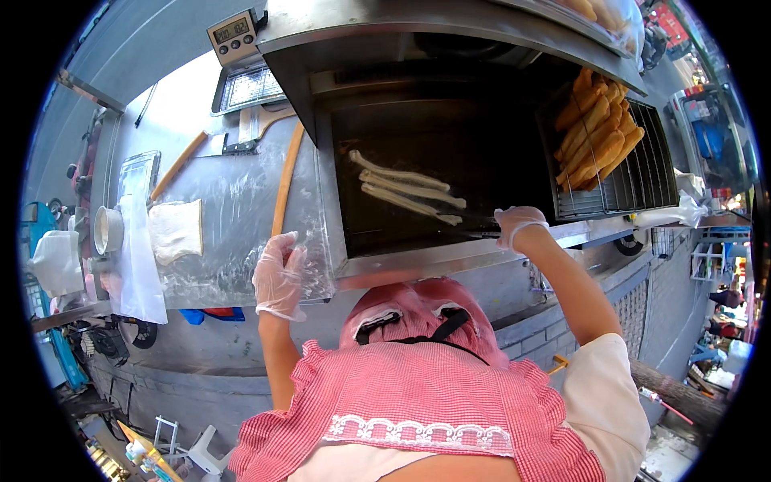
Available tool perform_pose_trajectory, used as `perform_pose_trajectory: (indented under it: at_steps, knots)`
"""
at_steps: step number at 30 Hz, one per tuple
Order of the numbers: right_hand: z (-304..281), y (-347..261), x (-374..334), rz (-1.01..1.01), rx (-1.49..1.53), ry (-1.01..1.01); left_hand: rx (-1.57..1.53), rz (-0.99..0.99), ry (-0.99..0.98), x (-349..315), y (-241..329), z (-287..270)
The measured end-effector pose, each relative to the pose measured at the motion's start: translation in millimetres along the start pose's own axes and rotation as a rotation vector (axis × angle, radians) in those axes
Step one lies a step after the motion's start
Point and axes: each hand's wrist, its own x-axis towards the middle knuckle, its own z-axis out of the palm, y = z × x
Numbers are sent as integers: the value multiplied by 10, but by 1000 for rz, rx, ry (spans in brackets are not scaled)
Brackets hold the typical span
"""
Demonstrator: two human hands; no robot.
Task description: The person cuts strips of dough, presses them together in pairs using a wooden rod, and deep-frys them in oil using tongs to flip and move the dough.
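Note:
My right hand (520, 225), in a clear plastic glove, is closed on a long thin two-pronged tool (480, 234) at the near edge of the fryer; whether it is tongs or chopsticks I cannot tell. Its tips reach toward pale dough strips (409, 193) lying side by side in the dark oil. My left hand (279, 273), gloved too, hovers at the table's near edge with fingers loosely bent and apart. Beside its fingertips ends a long wooden rolling pin (288, 181); contact between them is unclear. The fryer (385, 263) has a wide metal rim.
Golden fried dough sticks (598, 132) pile on a wire rack (654, 165) at the right. On the floured table (241, 233) lie a flat dough slab (176, 230), a cleaver-like scraper (215, 145) and another wooden stick (178, 165). A digital timer (234, 36) stands at the back left.

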Motion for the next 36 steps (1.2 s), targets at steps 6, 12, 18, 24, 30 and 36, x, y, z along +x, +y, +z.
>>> perform_pose_trajectory:
  at_steps: [6,12,18,24,30,36]
  knots:
    - [-464,-26,-35,134,26,26,29,-93,15,27,-216,-277]
    - [-568,-120,319,99,22,116,-31,-126,-9,153,-221,-297]
    - [-639,-147,583,59,-88,58,-39,-139,16,142,-157,-276]
    - [-701,97,555,95,-68,126,-35,-137,43,111,-137,-207]
    - [-596,-64,668,-26,-120,158,-72,-104,56,110,-55,-63]
    - [-628,-8,815,28,19,83,-52,-114,75,72,-7,-24]
